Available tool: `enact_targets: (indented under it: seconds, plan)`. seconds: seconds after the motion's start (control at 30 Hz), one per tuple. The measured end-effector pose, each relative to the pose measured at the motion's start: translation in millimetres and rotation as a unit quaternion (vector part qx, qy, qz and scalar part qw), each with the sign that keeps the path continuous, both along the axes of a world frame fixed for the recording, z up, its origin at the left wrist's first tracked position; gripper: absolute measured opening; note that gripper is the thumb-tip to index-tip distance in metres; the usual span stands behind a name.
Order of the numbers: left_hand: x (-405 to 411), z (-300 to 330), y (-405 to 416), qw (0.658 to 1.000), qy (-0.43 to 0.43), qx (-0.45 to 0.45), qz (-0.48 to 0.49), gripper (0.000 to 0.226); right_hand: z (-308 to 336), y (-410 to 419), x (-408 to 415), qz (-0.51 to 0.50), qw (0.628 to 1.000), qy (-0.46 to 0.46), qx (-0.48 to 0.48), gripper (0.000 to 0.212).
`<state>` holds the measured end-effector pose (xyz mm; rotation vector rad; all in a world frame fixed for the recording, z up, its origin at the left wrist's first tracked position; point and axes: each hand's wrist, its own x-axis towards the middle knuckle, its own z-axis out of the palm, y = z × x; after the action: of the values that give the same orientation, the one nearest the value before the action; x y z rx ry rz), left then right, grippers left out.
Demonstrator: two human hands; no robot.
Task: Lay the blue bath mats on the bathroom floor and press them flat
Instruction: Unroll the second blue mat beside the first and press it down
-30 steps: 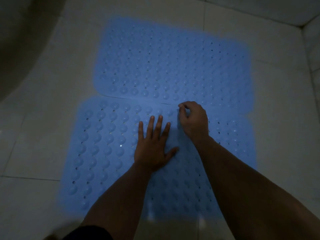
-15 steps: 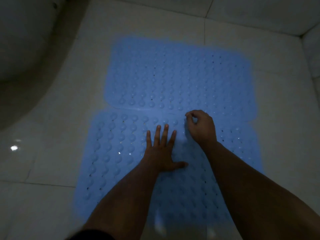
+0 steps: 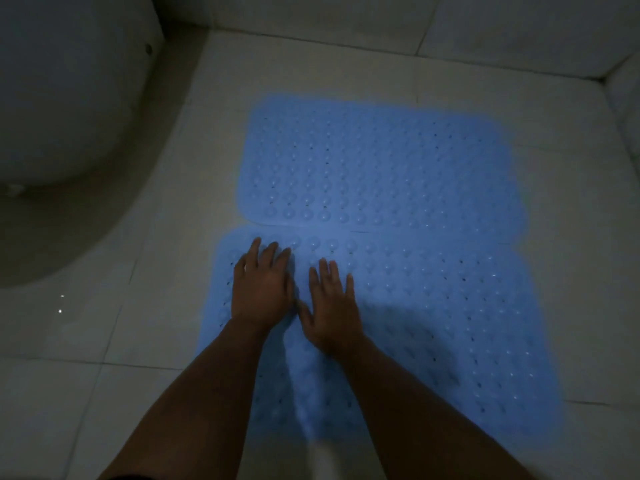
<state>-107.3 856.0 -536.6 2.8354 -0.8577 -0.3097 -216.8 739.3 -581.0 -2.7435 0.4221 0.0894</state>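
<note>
Your left hand (image 3: 261, 287) and right hand (image 3: 332, 306) lie side by side on the near mat (image 3: 433, 323); far mat (image 3: 381, 168) abuts behind; toilet (image 3: 62, 98) far left.

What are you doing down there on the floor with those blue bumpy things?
A person is putting two blue bath mats on the tiled bathroom floor. The far mat lies flat, and the near mat sits right against its edge. Both the left hand and the right hand rest palm down, fingers straight, side by side on the near mat's left part, pressing it flat. A white toilet stands to the left.
</note>
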Motion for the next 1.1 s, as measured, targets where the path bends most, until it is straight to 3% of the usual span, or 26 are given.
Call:
enact_targets:
  seconds: [0.2,0.47,0.73,0.97,1.1]
  plan:
    - [6,-16,12,0.999,-0.003,0.006,-0.044,0.055,-29,19,-2,-0.016,0.999,-0.006,-0.051,0.093]
    - [20,-25,17,0.999,0.004,0.023,-0.028,0.054,-39,21,1,-0.011,0.998,-0.030,-0.055,0.092]
    - [13,-19,22,1.000,0.001,0.015,-0.014,0.056,-32,21,0,-0.016,0.997,0.028,-0.065,0.089]
    - [11,-12,29,0.999,0.002,0.043,-0.021,0.057,11,2,30,-0.015,0.995,0.066,-0.076,0.064]
    - [-6,-12,20,0.999,0.003,0.003,-0.047,0.057,36,-25,52,-0.049,0.996,0.075,0.010,0.046]
